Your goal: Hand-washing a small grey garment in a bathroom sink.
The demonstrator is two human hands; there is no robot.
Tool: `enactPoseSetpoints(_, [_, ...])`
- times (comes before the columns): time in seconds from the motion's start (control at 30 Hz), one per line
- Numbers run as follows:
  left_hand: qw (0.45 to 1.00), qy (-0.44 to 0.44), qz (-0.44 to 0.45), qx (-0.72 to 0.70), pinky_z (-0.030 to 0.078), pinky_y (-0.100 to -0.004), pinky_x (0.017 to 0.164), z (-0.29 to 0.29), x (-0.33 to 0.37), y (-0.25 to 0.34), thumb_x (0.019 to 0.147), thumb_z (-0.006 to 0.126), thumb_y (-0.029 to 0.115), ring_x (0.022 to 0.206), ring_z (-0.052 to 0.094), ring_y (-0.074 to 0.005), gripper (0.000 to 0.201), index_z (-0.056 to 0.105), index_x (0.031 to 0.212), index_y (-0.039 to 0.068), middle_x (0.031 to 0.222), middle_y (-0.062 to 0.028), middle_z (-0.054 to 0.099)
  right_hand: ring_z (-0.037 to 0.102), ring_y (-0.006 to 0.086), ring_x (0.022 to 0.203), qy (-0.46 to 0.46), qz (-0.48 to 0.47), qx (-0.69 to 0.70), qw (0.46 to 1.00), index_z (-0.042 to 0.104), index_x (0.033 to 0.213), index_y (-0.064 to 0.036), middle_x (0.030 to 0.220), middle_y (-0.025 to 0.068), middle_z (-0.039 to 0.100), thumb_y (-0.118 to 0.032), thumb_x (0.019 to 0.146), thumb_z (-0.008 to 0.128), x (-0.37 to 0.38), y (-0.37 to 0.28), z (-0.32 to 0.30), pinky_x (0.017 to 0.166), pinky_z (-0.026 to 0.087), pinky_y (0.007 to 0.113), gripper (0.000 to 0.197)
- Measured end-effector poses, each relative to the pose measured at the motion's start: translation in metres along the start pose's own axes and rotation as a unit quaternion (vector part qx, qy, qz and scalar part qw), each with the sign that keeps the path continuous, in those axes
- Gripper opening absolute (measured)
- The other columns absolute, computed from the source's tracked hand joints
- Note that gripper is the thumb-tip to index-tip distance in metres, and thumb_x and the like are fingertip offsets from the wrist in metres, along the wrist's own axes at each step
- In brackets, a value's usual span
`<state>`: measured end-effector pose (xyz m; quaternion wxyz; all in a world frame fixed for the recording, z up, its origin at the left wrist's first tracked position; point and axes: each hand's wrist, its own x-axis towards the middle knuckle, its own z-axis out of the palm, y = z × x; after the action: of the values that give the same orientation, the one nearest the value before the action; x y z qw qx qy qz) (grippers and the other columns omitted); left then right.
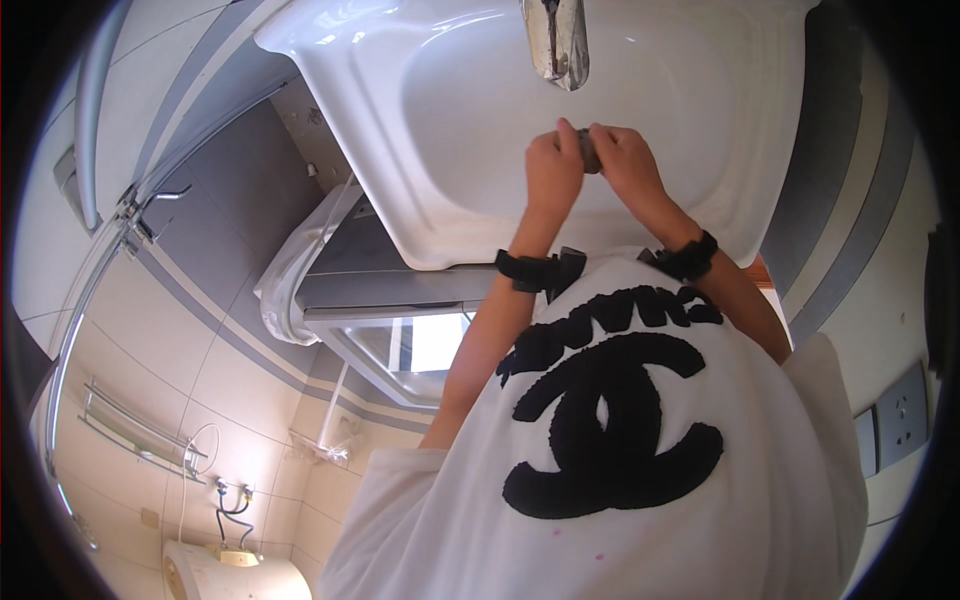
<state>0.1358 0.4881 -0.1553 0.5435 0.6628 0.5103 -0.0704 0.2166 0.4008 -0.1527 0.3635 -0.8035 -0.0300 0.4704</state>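
A small grey object [590, 152], too hidden by your fingers to tell its kind, sits pinched between your two hands, right over the bowl of the white glazed ceramic washbasin [460, 110]. Your left hand [555, 165] closes on it from the left and your right hand [622, 160] from the right, fingertips meeting around it, so both hands are together and clamped on that one piece. It hangs just below the shiny chrome tap spout [556, 40], which reaches down over the basin from the top edge, apart from your fingers. The bowl of the basin looks bare and white around your hands; you cannot tell whether any water stands in it. Each wrist carries a black strap band, the left band [535, 270] and the right band [685, 260], both near the basin's front rim. Your forearms come up from a white short-sleeved shirt with a large black fuzzy emblem [610, 430], which fills the lower middle of the view. To the left of the basin a white plastic-lined bin [290, 270] stands against the grey and beige tiled wall [200, 330], and a chrome towel rail [130, 425] runs along those tiles farther out. On the right edge a grey wall socket plate [900, 415] sits on the wall.
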Motion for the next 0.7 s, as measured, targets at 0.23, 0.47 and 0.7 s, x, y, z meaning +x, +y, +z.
enactPoseSetpoints(0.23, [0.997, 0.009, 0.042, 0.071, 0.042, -0.0392, 0.056, -0.006, 0.004, 0.006, 0.102, 0.040, 0.038, 0.052, 0.052, -0.0234, 0.058, 0.058, 0.067, -0.005, 0.054, -0.0118, 0.054, 0.061, 0.0278, 0.058, -0.023, 0.020, 0.073, 0.997, 0.064, 0.075, 0.0025, 0.061, 0.0173, 0.059, -0.032, 0.094, 0.050, 0.023, 0.008, 0.010, 0.060, 0.047, 0.039, 0.042])
enactPoseSetpoints(0.47, [0.999, -0.006, -0.042, -0.020, 0.044, -0.0465, 0.058, -0.022, 0.002, 0.009, 0.101, 0.042, 0.031, 0.052, 0.053, -0.0383, 0.054, 0.057, 0.065, -0.006, 0.057, -0.0224, 0.056, 0.062, 0.0303, 0.056, -0.086, -0.073, 0.022, 0.993, 0.065, 0.074, 0.0028, 0.063, 0.0187, 0.061, -0.034, 0.094, 0.050, -0.007, -0.027, 0.000, 0.059, 0.047, 0.041, 0.044])
enactPoseSetpoints(0.7, [0.995, 0.007, 0.026, 0.092, 0.046, -0.0482, 0.058, -0.017, 0.004, 0.028, 0.101, 0.042, 0.031, 0.062, 0.061, -0.0440, 0.053, 0.061, 0.066, -0.004, 0.061, -0.0245, 0.059, 0.054, 0.0234, 0.052, -0.035, 0.074, 0.101, 0.992, 0.062, 0.069, 0.0035, 0.056, 0.0129, 0.056, -0.032, 0.092, 0.050, 0.002, -0.010, 0.000, 0.056, 0.043, 0.038, 0.044])
